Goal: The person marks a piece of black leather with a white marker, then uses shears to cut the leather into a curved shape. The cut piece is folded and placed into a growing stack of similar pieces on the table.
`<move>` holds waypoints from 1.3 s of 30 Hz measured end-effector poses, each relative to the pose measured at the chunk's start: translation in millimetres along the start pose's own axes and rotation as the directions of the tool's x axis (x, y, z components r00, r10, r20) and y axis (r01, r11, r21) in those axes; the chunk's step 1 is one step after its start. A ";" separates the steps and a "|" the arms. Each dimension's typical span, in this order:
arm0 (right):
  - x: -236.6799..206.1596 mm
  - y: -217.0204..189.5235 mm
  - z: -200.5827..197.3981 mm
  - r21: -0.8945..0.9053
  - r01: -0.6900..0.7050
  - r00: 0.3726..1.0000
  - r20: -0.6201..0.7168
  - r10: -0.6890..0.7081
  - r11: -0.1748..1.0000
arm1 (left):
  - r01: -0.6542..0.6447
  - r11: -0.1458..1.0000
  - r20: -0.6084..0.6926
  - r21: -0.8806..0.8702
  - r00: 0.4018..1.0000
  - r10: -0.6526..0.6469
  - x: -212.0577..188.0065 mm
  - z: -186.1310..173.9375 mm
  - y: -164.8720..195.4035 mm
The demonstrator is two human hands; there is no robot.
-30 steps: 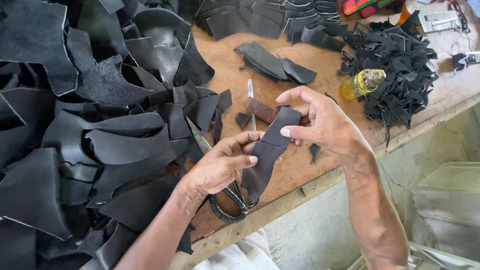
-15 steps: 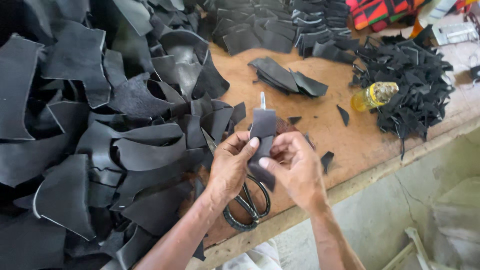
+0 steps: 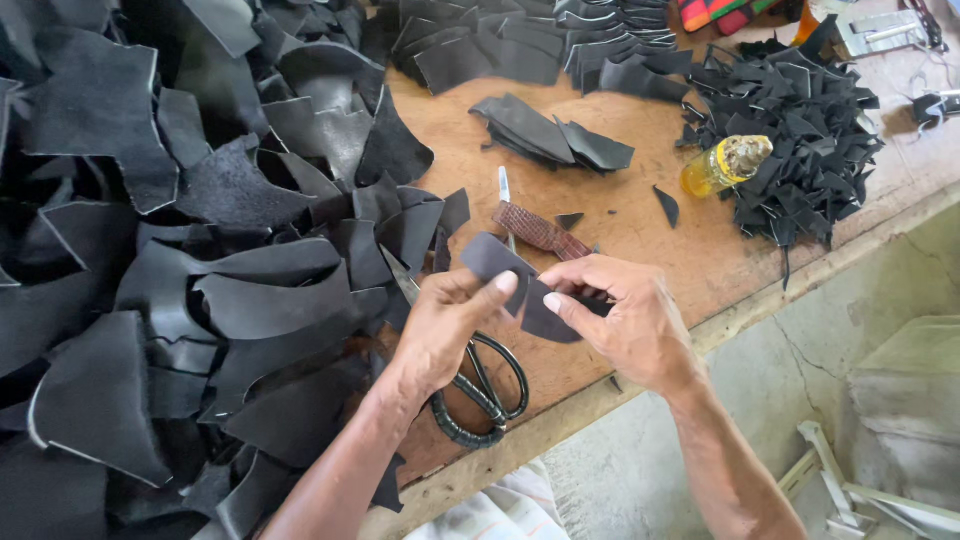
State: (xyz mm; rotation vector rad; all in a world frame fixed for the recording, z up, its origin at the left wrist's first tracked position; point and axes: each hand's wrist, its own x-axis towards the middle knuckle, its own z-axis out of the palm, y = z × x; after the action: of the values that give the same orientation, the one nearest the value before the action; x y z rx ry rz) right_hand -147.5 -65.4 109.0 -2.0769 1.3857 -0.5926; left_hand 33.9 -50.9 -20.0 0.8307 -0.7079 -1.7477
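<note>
Both hands share one grip on a dark leather piece [image 3: 520, 285], held just above the table's [image 3: 640, 215] front edge: the left hand [image 3: 445, 325] pinches its left side with thumb on top, the right hand [image 3: 630, 320] clamps its right end between thumb and fingers. That piece is flat, matte, smooth-cut, with a notch along its lower edge. Under the left hand lie black-handled shears [image 3: 480, 385], loops wrapped in cord. Beyond the fingers rests a knife [image 3: 535, 228] with a brown woven-textured handle. Large curved black offcuts [image 3: 200, 260] heap on the left. Small jagged scraps [image 3: 800, 130] pile at right, beside a yellow bottle [image 3: 722, 165]. The table is bare orange-brown wood.
</note>
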 end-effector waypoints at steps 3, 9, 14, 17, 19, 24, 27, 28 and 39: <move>1.9 -4.0 -1.4 0.009 -0.083 0.996 -0.020 0.083 0.997 | 0.036 0.980 -0.018 -0.194 0.999 -0.041 3.3 0.2 -1.5; 7.9 -5.6 0.1 0.070 -0.072 0.997 -0.006 0.073 0.995 | 0.008 0.959 -0.025 -0.284 1.000 -0.016 3.9 0.3 2.3; 12.2 -2.0 1.5 0.174 -0.118 0.993 0.042 0.113 0.978 | -0.042 0.971 -0.041 -0.237 0.999 0.033 0.8 4.9 2.5; 12.7 -1.1 2.6 0.200 -0.116 0.993 0.033 0.112 0.973 | -0.022 0.970 -0.054 -0.242 0.999 0.009 0.7 5.4 2.3; 13.0 -1.3 3.8 0.201 -0.128 0.992 0.032 0.124 0.971 | 0.010 0.970 -0.069 -0.242 0.997 -0.028 0.4 4.9 2.0; 14.4 -1.8 5.6 0.180 -0.129 0.992 0.023 0.127 0.975 | -0.003 0.982 -0.087 -0.188 0.996 -0.013 0.8 4.2 0.6; 15.4 -1.8 6.4 0.193 -0.136 0.991 0.015 0.136 0.972 | -0.009 0.988 -0.108 -0.156 0.994 -0.008 1.4 4.3 -0.7; 15.5 -1.8 6.3 0.183 -0.135 0.991 0.011 0.136 0.974 | -0.013 0.990 -0.117 -0.139 0.993 -0.004 1.8 4.3 -0.9; 14.8 -5.8 4.3 0.134 -0.145 0.989 0.022 0.143 0.980 | 0.003 0.991 -0.092 -0.132 0.996 -0.015 1.0 6.9 4.6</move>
State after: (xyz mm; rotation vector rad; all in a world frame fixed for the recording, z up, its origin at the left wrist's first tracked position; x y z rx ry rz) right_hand -135.3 -76.5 110.4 -1.8534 1.4339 -0.5954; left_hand 30.6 -52.7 -12.6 0.8194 -0.5223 -1.7321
